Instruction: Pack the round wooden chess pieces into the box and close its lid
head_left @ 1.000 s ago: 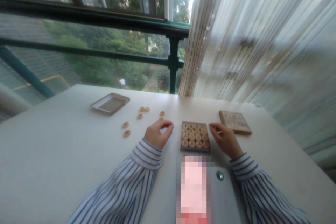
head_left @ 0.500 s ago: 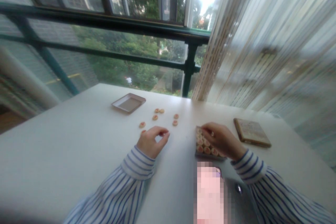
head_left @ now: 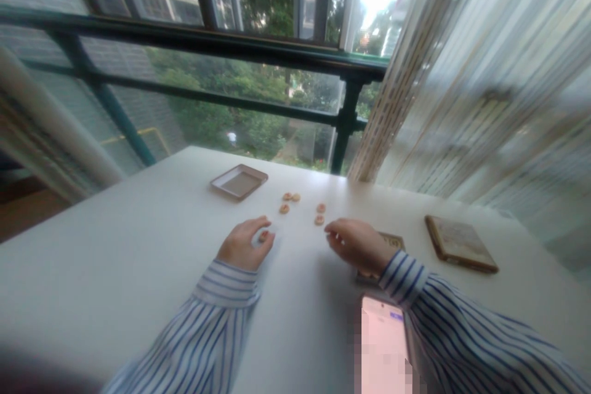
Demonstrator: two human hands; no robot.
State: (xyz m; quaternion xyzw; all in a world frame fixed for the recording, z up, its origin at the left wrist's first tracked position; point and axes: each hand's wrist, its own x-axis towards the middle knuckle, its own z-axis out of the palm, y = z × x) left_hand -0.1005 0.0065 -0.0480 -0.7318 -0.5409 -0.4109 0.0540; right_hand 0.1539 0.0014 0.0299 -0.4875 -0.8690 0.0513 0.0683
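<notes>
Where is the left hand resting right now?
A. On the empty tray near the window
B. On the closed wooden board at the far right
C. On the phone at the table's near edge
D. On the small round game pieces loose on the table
D. The left hand lies on the white table with its fingertips over one round piece, well short of the tray.

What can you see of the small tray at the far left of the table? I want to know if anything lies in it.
The tray is shallow and rectangular, with a pale pinkish-brown raised rim and a flat greyish floor. It looks like plastic or wood. It lies flat on the white table, turned at an angle, near the window edge. Nothing shows inside it and nothing touches it; the round pieces lie apart to its right.
</notes>
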